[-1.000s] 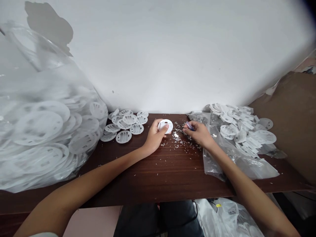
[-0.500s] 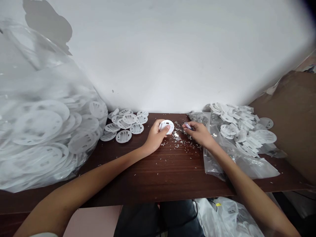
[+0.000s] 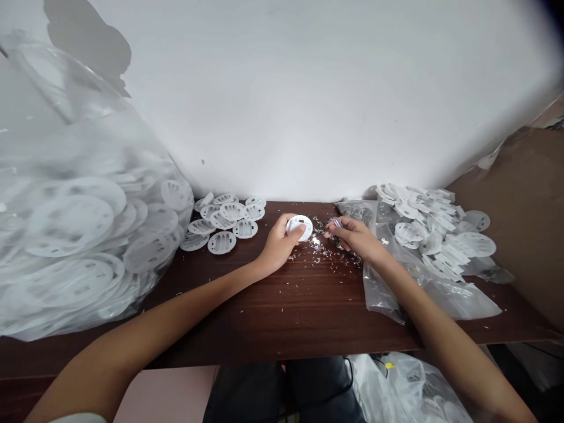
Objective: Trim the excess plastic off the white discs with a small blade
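Observation:
In my left hand (image 3: 278,244) a round white plastic disc (image 3: 298,225) with small slots is gripped, thumb across its face and fingers behind. To its right, above the scattered metal bits, my right hand (image 3: 352,235) is closed around a slim, shiny tool (image 3: 337,222); most of it is hidden by the fingers, so its kind does not show. A gap separates the tool from the disc. Small metal clips (image 3: 318,242) and tiny pins lie on the dark wooden table (image 3: 264,317) between and below my hands.
At left stands a big clear plastic bag (image 3: 88,247) full of white discs. Several slotted discs (image 3: 221,242) lie beside it. A heap of white parts (image 3: 434,229) sits on a flat plastic bag (image 3: 436,296) at right, near a brown cardboard box (image 3: 524,217). A white wall rises behind.
My right hand has shifted its grip slightly on the shiny tool, which now shows less. The disc in my left hand stays almost in place; the whole view has drifted a little.

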Demonstrator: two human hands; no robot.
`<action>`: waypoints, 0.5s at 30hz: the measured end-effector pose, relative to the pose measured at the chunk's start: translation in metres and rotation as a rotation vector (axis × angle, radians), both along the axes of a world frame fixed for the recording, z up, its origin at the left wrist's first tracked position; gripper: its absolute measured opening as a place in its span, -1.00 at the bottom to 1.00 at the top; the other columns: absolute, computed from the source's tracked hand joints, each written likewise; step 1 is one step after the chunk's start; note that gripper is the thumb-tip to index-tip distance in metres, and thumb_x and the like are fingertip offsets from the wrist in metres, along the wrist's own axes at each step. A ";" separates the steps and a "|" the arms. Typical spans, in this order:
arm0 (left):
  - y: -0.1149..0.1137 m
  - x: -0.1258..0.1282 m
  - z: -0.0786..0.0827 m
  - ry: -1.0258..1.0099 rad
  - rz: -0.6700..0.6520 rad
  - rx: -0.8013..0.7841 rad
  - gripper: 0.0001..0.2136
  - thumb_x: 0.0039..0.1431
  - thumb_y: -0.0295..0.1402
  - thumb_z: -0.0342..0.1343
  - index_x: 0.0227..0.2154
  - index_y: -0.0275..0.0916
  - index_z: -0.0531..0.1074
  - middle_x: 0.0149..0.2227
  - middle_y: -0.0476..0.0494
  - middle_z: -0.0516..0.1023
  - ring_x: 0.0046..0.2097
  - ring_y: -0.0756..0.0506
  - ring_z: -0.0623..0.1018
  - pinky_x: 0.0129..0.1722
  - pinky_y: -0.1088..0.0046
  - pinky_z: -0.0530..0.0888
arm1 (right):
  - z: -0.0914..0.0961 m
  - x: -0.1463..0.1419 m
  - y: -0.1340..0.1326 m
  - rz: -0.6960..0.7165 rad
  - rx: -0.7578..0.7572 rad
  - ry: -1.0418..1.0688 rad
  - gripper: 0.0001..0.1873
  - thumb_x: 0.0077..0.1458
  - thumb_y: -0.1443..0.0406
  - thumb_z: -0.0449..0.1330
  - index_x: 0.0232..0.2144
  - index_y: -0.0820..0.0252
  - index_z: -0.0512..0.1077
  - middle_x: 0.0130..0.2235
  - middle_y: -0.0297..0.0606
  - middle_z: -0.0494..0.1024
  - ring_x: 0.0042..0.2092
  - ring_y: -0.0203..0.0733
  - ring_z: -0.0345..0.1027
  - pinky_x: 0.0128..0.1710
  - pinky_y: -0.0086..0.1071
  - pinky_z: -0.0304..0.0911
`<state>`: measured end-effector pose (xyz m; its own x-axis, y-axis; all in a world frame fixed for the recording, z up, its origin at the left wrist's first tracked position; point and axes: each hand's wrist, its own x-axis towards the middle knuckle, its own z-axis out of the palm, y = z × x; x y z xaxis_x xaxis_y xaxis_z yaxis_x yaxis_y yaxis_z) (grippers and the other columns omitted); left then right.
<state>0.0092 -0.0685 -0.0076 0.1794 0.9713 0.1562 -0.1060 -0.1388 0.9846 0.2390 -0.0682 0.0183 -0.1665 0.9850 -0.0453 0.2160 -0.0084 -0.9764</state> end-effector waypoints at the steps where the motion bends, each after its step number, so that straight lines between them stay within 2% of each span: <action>1: 0.000 0.000 -0.001 0.005 0.000 0.004 -0.66 0.25 -0.15 0.24 -0.01 -0.18 0.40 -0.03 -0.19 0.55 -0.24 -0.09 0.65 -0.32 0.41 0.55 | 0.001 -0.001 -0.001 -0.003 -0.014 0.021 -0.70 0.13 0.04 0.34 -0.24 0.11 0.46 -0.22 -0.20 0.65 -0.58 -0.40 0.05 -0.61 -0.39 -0.04; 6: 0.000 -0.001 -0.002 0.036 0.013 0.028 -0.67 0.26 -0.15 0.23 0.01 -0.17 0.43 -0.04 -0.19 0.56 -0.19 -0.11 0.62 -0.29 0.38 0.56 | 0.004 -0.001 -0.002 0.004 -0.069 0.147 -0.69 0.04 0.11 0.39 -0.22 0.11 0.48 -0.27 -0.28 0.60 -0.58 -0.43 0.00 -0.63 -0.41 -0.12; 11: -0.006 -0.003 0.003 0.078 0.046 0.124 -0.55 0.28 -0.21 0.20 0.22 0.00 0.36 -0.06 -0.12 0.58 -0.20 -0.12 0.58 -0.25 0.34 0.55 | 0.011 -0.004 -0.008 0.074 -0.122 0.282 -0.74 0.04 0.18 0.34 -0.21 0.10 0.47 -0.23 -0.28 0.61 -0.60 -0.45 -0.10 -0.62 -0.40 -0.16; 15: -0.013 -0.002 0.011 0.254 -0.015 0.308 -0.77 0.38 -0.25 0.06 -0.04 -0.09 0.57 -0.05 -0.13 0.60 -0.10 -0.13 0.57 -0.19 0.36 0.51 | 0.015 -0.014 -0.018 0.145 -0.117 0.339 -0.77 0.08 0.17 0.35 -0.21 0.07 0.47 -0.28 -0.35 0.58 -0.60 -0.45 -0.11 -0.61 -0.40 -0.20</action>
<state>0.0067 -0.0818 0.0038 0.2635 0.8832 0.3881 0.1318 -0.4315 0.8924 0.2247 -0.0861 0.0336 -0.3282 0.9417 -0.0744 -0.1114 -0.1168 -0.9869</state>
